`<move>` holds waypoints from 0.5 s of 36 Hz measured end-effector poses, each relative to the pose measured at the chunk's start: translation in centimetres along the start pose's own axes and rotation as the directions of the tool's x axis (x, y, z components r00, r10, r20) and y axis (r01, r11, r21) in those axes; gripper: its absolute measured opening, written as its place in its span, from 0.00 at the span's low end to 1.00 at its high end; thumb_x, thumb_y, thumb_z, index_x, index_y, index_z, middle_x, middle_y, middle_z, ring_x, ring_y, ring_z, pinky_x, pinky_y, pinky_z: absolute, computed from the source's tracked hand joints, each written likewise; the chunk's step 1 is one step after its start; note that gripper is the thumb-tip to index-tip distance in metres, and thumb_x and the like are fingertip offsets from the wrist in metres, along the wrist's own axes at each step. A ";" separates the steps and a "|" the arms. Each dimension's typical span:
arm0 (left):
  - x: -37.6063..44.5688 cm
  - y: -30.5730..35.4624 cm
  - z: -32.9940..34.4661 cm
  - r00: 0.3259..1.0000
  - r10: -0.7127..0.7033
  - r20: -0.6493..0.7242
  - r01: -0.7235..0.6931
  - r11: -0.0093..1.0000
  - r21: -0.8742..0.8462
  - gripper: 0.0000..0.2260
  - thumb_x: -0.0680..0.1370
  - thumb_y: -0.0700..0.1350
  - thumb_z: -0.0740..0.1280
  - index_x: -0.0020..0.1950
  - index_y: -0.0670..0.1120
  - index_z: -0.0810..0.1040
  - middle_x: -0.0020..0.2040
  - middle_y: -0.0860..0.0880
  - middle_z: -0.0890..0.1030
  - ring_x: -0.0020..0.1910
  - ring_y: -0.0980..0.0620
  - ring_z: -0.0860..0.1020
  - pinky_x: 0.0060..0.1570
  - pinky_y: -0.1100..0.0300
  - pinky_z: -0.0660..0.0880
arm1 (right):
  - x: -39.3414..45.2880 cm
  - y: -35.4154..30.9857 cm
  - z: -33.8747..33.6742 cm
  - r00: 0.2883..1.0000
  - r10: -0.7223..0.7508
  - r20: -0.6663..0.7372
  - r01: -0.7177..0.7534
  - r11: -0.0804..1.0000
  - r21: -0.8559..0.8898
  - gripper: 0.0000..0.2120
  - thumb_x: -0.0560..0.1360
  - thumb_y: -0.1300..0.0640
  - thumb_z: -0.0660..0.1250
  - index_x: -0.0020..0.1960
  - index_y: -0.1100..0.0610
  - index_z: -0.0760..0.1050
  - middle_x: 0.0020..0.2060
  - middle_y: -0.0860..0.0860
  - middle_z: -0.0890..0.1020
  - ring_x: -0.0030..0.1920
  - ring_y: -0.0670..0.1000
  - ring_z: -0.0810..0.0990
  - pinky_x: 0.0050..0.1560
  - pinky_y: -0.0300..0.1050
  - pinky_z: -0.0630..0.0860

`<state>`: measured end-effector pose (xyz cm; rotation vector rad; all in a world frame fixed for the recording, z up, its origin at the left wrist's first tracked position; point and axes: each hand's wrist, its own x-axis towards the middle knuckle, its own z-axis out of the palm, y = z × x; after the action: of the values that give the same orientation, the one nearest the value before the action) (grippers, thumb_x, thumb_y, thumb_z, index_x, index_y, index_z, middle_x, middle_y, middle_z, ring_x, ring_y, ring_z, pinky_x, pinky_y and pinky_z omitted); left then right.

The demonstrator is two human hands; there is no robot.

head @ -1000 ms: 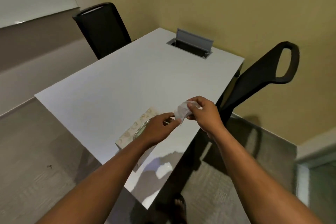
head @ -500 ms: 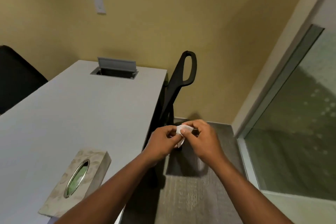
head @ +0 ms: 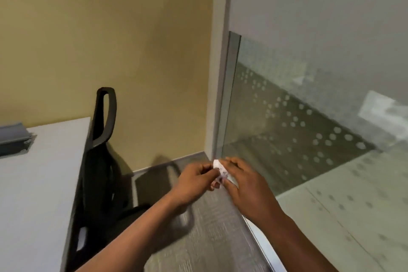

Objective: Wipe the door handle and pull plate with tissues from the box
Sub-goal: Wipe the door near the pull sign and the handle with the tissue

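A small folded white tissue (head: 220, 169) is held between both hands in front of me, above the grey floor. My left hand (head: 195, 180) pinches its left edge with fingertips. My right hand (head: 248, 187) grips it from the right, fingers curled over it. The tissue box is out of view. No door handle or pull plate shows in the view. A glass panel (head: 298, 128) with a frosted dot pattern stands just right of the hands.
A white table (head: 39, 183) fills the left, with a grey cable hatch (head: 13, 139) at its far edge. A black office chair (head: 101, 161) stands between table and yellow wall. A metal floor rail (head: 260, 240) runs under the glass.
The view has swung right, away from the table and tissue box, towards the glass panel. Both hands have kept hold of the tissue throughout.
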<state>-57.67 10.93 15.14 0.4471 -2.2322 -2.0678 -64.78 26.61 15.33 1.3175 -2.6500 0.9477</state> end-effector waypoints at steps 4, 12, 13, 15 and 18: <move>4.0 2.2 2.9 0.995 0.026 0.094 -0.026 1.000 0.005 0.13 0.83 0.40 0.64 0.45 0.49 0.86 0.38 0.51 0.85 0.37 0.57 0.80 0.45 0.60 0.77 | -0.1 2.4 -2.1 0.985 0.091 -0.148 -0.096 0.995 -0.028 0.18 0.80 0.58 0.65 0.69 0.52 0.74 0.60 0.48 0.78 0.54 0.45 0.79 0.54 0.30 0.70; 11.6 6.3 7.7 0.929 0.092 0.359 -0.101 0.995 0.009 0.13 0.83 0.50 0.65 0.46 0.54 0.88 0.41 0.52 0.86 0.40 0.58 0.82 0.48 0.63 0.81 | 1.2 6.1 -6.0 0.872 0.216 -0.439 -0.292 0.950 -0.113 0.19 0.76 0.65 0.68 0.65 0.54 0.78 0.55 0.51 0.77 0.48 0.46 0.81 0.47 0.34 0.75; 12.3 6.7 8.1 0.918 0.102 0.384 -0.114 0.993 0.010 0.12 0.83 0.48 0.65 0.47 0.54 0.88 0.40 0.54 0.86 0.40 0.59 0.82 0.46 0.65 0.81 | 1.5 6.3 -6.3 0.853 0.237 -0.466 -0.319 0.942 -0.105 0.19 0.76 0.66 0.68 0.65 0.55 0.78 0.55 0.51 0.77 0.48 0.46 0.80 0.48 0.32 0.73; 13.9 7.5 8.7 0.903 0.121 0.412 -0.142 0.990 0.022 0.10 0.83 0.46 0.66 0.49 0.51 0.88 0.40 0.53 0.86 0.39 0.59 0.82 0.44 0.66 0.81 | 2.2 6.6 -7.0 0.813 0.269 -0.517 -0.364 0.927 -0.090 0.19 0.76 0.67 0.67 0.65 0.56 0.79 0.54 0.51 0.78 0.46 0.43 0.78 0.48 0.24 0.68; 16.1 8.5 9.7 0.888 0.152 0.434 -0.195 0.979 0.055 0.09 0.82 0.45 0.67 0.54 0.47 0.87 0.45 0.47 0.87 0.41 0.57 0.82 0.47 0.64 0.82 | 3.0 7.0 -7.9 0.741 0.287 -0.607 -0.395 0.918 -0.047 0.17 0.76 0.68 0.67 0.62 0.57 0.80 0.51 0.51 0.80 0.46 0.42 0.77 0.50 0.24 0.70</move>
<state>-76.88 16.67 20.22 -0.2300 -2.4962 -2.1299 -73.61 31.92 19.07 0.3825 -2.4124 0.9315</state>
